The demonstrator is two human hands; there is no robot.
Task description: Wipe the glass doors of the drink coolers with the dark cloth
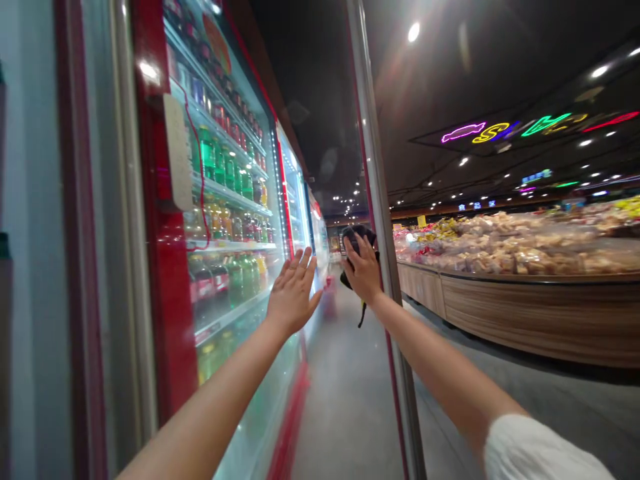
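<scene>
My left hand is stretched out in front of the lit drinks cooler, fingers extended and slightly apart, holding nothing. Whether it touches the glass I cannot tell. My right hand is beside the metal-edged frame of a glass door, its fingers curved over a black object with a strap. A thin strap end dangles below that hand; the exact kind of object is blurred and partly hidden.
Bottles fill the cooler shelves, with green bottles at mid height. A white power strip sits on the red cooler frame. To the right, a wood-sided display counter carries bagged goods. Grey floor runs between.
</scene>
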